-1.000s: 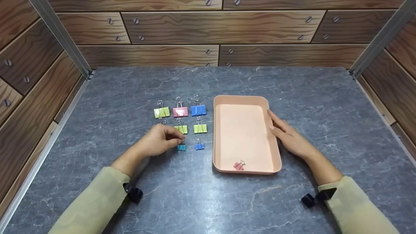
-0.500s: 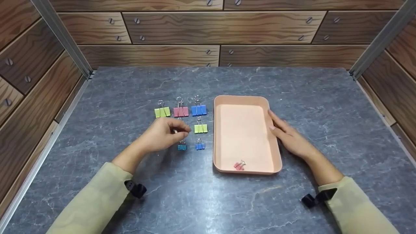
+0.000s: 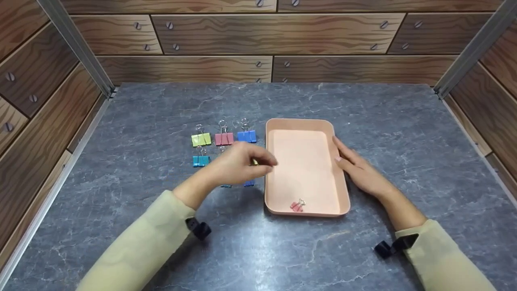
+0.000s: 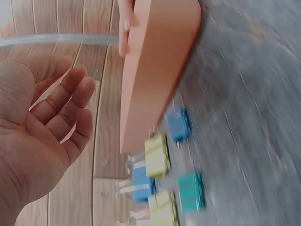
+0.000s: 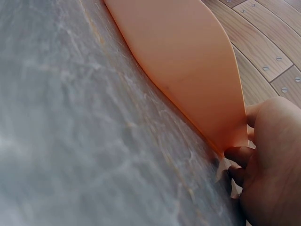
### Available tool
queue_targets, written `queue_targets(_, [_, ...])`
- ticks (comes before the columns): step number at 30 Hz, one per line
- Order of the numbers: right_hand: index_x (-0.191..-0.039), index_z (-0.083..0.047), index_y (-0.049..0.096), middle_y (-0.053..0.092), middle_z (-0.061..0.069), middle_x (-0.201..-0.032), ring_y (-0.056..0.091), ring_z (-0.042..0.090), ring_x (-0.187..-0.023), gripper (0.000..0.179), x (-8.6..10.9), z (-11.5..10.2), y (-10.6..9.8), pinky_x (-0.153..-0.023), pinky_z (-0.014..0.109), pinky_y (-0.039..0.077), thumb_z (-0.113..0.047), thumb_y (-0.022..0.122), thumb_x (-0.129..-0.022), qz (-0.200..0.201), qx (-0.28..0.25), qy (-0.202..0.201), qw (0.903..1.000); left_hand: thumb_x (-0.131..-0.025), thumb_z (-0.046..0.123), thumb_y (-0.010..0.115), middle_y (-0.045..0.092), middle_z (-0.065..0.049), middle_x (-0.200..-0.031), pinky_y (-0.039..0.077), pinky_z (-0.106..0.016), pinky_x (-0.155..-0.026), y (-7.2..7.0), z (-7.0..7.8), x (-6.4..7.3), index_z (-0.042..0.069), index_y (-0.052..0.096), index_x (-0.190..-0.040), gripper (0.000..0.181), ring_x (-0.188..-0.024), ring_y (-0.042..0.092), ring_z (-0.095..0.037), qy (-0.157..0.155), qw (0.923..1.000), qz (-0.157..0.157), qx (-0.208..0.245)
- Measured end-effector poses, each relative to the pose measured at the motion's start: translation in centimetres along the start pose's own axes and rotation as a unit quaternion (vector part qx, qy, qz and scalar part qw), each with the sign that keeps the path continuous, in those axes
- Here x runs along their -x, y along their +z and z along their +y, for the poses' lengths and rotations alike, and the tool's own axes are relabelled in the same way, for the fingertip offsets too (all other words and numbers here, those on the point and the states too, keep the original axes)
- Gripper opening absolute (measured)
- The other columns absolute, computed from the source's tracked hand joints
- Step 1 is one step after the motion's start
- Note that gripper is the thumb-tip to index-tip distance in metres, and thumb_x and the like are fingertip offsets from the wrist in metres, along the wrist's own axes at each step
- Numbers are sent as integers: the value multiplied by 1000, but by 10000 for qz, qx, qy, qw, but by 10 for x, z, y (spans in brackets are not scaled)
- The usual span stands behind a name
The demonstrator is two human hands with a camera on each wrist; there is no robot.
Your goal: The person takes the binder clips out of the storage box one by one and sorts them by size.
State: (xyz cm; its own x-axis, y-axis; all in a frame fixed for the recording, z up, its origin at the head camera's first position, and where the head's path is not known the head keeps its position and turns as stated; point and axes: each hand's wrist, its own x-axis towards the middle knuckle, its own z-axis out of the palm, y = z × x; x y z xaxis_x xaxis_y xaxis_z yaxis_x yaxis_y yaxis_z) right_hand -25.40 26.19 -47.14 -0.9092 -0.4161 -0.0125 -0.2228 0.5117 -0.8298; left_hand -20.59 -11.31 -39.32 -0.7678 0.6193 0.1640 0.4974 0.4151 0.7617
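Observation:
In the head view my left hand (image 3: pixel 246 163) hovers over the left rim of a peach tray (image 3: pixel 341 198), fingers loosely bent. No binder clip shows between its thumb and fingers in the left wrist view. Through its fingers a bit of a green binder clip (image 3: pixel 255 162) shows. My right hand (image 3: pixel 365 176) rests against the tray's right wall, fingers extended, thumb at the rim. Inside the tray, near the front, lies a small pink binder clip (image 3: pixel 298 206). Under the left hand, small teal (image 4: pixel 190 192) and blue (image 4: pixel 178 125) binder clips are partly hidden in the head view.
Behind the left hand, a back row holds green (image 3: pixel 201 140), pink (image 3: pixel 224 139) and blue (image 3: pixel 247 136) binder clips. A larger teal binder clip (image 3: pixel 200 161) lies left of the hand. Wood-patterned walls (image 3: pixel 278 36) border the grey marbled table (image 3: pixel 169 109).
My left hand has moved right from the clip rows to the tray's left rim, uncovering the larger teal binder clip. My right hand and the tray have stayed put.

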Motion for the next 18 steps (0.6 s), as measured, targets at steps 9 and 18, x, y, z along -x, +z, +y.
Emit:
queue_targets(9, [-170,-25,23,17,14,-175,9,39,-161,61,1,0,0,-127,63,7,-30,48,-114,10,-7,12,10000,-99,7,71,79,-5,-109,57,-26,-86,29,5,-27,4,81,-114,17,-91,68,-6,191,9977,-652,84])
queue_targets(18, [-170,-26,23,17,12,-175,9,37,-161,61,1,1,1,-127,62,7,-31,47,-115,-14,-14,10,10000,-99,2,71,79,-10,-106,56,-23,-87,52,4,-42,-1,79,-115,19,-89,66,-4,294,9928,-1090,400])
